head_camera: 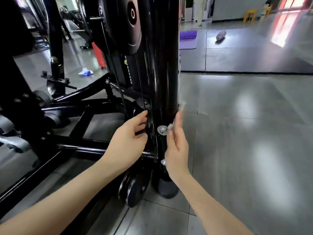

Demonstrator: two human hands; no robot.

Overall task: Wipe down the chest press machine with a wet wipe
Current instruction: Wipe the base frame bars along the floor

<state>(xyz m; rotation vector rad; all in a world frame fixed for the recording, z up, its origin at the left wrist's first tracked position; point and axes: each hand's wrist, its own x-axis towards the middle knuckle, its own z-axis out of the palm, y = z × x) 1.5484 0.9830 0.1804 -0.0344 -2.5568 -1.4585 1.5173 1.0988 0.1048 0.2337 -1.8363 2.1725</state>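
Observation:
The black chest press machine fills the left and centre; its glossy upright post (162,65) runs down to a rubber foot (167,189). My right hand (177,148) lies flat against the post's right side, fingers straight, pressing a blurred white wet wipe (181,106) to the post; the wipe shows above the fingertips. My left hand (128,141) reaches to the post's left side with fingers loosely spread, holding nothing. A round silver bolt (163,130) sits on the post between the two hands.
Black frame bars (81,146) spread across the floor at left. A small weight plate (135,190) leans at the post's base. A wipe packet (86,72) lies on the grey tiled floor behind. A purple mat (188,41) and a red cylinder (100,55) stand farther back.

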